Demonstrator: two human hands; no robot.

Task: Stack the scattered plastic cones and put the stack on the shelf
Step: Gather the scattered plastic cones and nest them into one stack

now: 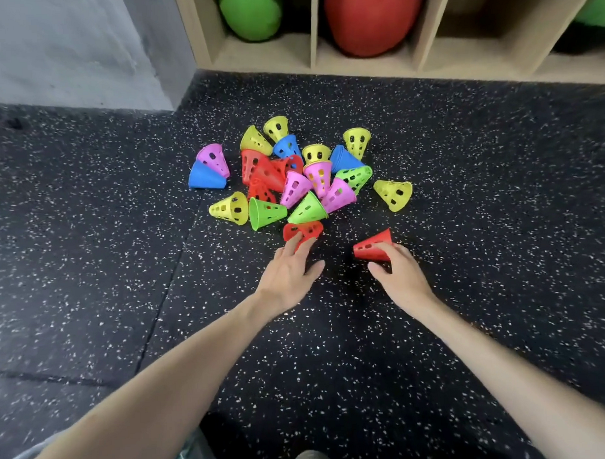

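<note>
The work has barely begun, by the look of it. The right hand (400, 274) grips one red cone (373, 246), fingers and thumb curled round its wide end, held just above the floor (88, 236) and a little apart from the pile (292, 174). The left hand (290, 271) reaches forward with straight, spread fingers, their tips touching a second red cone (303, 230) lying on its side at the near edge of the pile; it has not closed on it. The rest of the cones lie scattered in a loose heap, tipped every way (yellow, pink, green, blue and red, some resting against one another), with a yellow cone (394, 193) off to the right and a blue cone (205, 176) and pink one to the left. No stack of any height shows. The shelf (424, 36) stands beyond the pile, its visible bays holding green and red balls, and no cones sit on it. So nearly everything remains: nesting the cones one into another, then carrying the stack to the shelf.
</note>
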